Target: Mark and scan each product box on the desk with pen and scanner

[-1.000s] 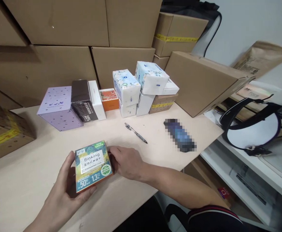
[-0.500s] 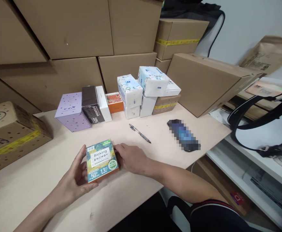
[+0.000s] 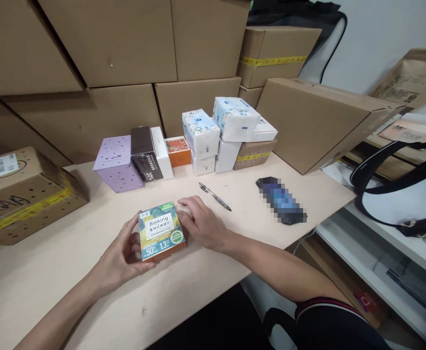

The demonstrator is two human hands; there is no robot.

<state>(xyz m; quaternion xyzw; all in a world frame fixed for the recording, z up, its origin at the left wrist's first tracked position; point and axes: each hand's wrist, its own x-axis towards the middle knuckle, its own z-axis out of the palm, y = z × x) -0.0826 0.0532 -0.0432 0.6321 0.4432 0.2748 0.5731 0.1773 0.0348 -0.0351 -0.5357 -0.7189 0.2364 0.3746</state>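
Note:
A small cookie box (image 3: 159, 228), printed in green, yellow and blue with "Binking" on a white label, rests on the light wooden table (image 3: 121, 306), printed face up. My left hand (image 3: 121, 257) grips its left side, fingers behind the left edge and thumb at the near front corner. Beside the box's right edge is my right hand (image 3: 202, 223), its fingers loosely bent and a gap between thumb and forefinger. Nothing shows in it; whether its thumb touches the box I cannot tell.
A pen (image 3: 215, 197) and a phone with a blurred screen (image 3: 281, 200) lie to the right. Behind stand a purple box (image 3: 118, 165), a black box (image 3: 147, 163), an orange box (image 3: 178, 151) and tissue packs (image 3: 237, 119). A taped carton (image 3: 30, 194) is at left; large cartons (image 3: 121, 43) rise behind.
My right hand has loosened, its forefinger lifting and its thumb parting from it beside the box. The left hand keeps its grip. The whole view has shifted slightly.

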